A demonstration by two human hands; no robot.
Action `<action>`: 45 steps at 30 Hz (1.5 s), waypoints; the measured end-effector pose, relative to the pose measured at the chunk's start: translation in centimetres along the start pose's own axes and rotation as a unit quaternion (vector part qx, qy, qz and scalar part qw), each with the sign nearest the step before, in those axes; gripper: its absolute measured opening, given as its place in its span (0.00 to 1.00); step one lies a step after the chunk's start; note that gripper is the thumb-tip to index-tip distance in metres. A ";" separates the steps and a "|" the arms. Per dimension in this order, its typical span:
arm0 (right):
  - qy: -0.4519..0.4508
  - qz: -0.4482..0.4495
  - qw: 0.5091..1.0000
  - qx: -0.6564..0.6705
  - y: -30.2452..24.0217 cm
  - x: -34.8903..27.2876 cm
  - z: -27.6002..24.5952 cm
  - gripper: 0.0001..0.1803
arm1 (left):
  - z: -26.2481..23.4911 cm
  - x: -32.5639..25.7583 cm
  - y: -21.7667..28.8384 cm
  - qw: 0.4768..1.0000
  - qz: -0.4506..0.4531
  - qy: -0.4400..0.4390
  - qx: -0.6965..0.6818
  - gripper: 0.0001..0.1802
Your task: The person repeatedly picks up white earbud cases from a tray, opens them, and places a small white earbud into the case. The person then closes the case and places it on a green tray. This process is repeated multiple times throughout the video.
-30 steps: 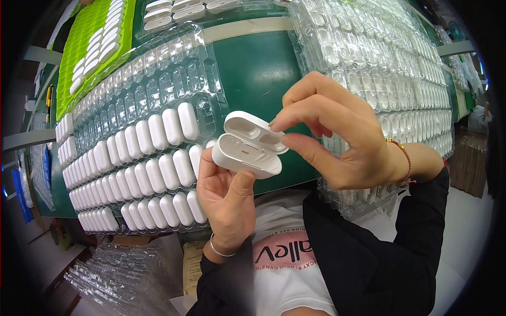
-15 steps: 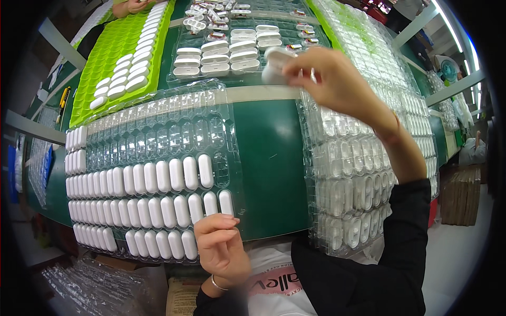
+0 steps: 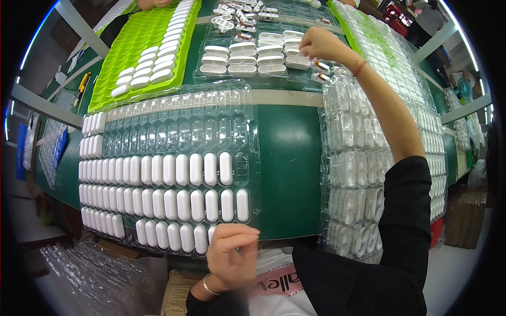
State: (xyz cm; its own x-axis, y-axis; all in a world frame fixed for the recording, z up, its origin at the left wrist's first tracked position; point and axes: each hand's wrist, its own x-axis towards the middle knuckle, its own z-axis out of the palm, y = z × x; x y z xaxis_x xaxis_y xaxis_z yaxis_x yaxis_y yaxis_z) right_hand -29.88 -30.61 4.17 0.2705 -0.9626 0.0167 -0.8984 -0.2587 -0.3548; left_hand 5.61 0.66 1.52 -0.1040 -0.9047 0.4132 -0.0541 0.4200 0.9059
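Observation:
My right hand (image 3: 319,45) reaches far forward, with its fingers closed on a white charging case (image 3: 298,61) at the right end of the rows in a clear far tray (image 3: 208,76). Near my body, my left hand (image 3: 232,255) is loosely curled and holds nothing. It hovers at the near edge of a large clear blister tray (image 3: 174,113). White oblong cases (image 3: 182,205) fill that tray's near rows, while its far rows are bare.
A lime green tray (image 3: 113,73) with white cases lies at the far left. Stacks of clear trays (image 3: 358,174) packed with white parts line the right side of the green table (image 3: 290,168). Empty clear trays (image 3: 89,274) are piled at lower left. Another person's hand (image 3: 155,3) shows at the top.
Both hands held an open white case near my chest. My right hand then carried it forward to the far tray, and my left hand dropped to the near tray edge, holding nothing.

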 end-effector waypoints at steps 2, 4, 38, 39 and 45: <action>0.064 -0.021 0.998 0.010 -0.9 -1.5 -1.8 0.11 | -2.4 1.1 -0.7 0.995 0.047 0.024 0.088 0.14; 0.123 -0.084 0.989 0.021 -2.7 -4.0 -3.8 0.12 | -6.3 3.6 -1.2 0.960 0.096 0.025 0.262 0.12; 0.151 0.214 0.961 -0.090 -16.3 -37.5 2.5 0.12 | -0.6 0.8 2.3 0.960 -0.125 -0.084 -0.234 0.28; 0.144 0.223 0.962 -0.068 -16.0 -37.3 2.5 0.11 | 0.6 0.6 2.5 0.946 -0.155 -0.093 -0.268 0.27; 0.166 0.190 0.967 0.029 -14.6 -37.0 1.1 0.07 | 3.6 -0.1 2.4 0.938 -0.193 -0.117 -0.263 0.19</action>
State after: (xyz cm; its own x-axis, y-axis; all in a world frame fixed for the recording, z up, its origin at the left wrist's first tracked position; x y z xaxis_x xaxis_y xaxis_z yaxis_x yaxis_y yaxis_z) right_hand -26.32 8.84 7.68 -0.2103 -0.9626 0.1708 -0.8874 0.1146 -0.4466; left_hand 1.92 2.04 3.30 -0.3951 -0.9161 0.0681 0.3582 -0.0854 0.9297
